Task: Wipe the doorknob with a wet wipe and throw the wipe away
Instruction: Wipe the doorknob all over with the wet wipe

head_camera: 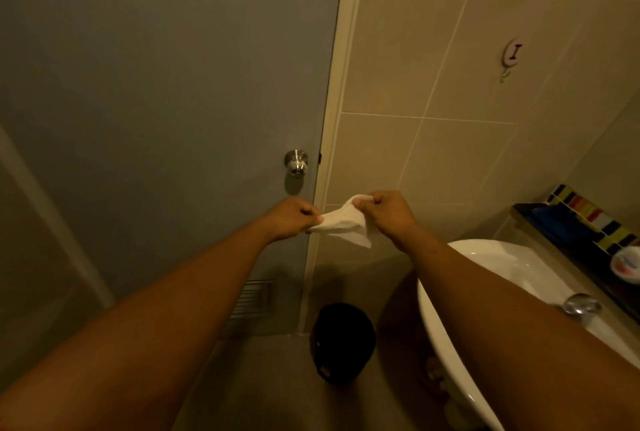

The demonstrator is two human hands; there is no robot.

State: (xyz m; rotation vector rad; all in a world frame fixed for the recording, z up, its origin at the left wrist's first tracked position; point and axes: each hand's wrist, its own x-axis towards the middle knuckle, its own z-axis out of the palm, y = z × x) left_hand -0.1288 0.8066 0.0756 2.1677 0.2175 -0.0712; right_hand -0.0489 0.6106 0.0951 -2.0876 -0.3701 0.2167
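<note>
A round metal doorknob (pixel 296 162) sticks out near the right edge of a grey door (pixel 166 101). Below and to the right of it, both hands hold a white wet wipe (pixel 343 223) stretched between them. My left hand (pixel 292 219) pinches its left end and my right hand (pixel 388 214) pinches its top right corner. The wipe hangs in the air, apart from the knob. A black bin (pixel 343 340) stands on the floor below the hands, beside the door frame.
A white sink (pixel 485 257) with a chrome tap (pixel 580 306) is at the lower right, under my right forearm. A shelf with a striped box (pixel 588 219) runs behind it. A hook (pixel 512 55) hangs on the tiled wall. A vent (pixel 252 299) is low in the door.
</note>
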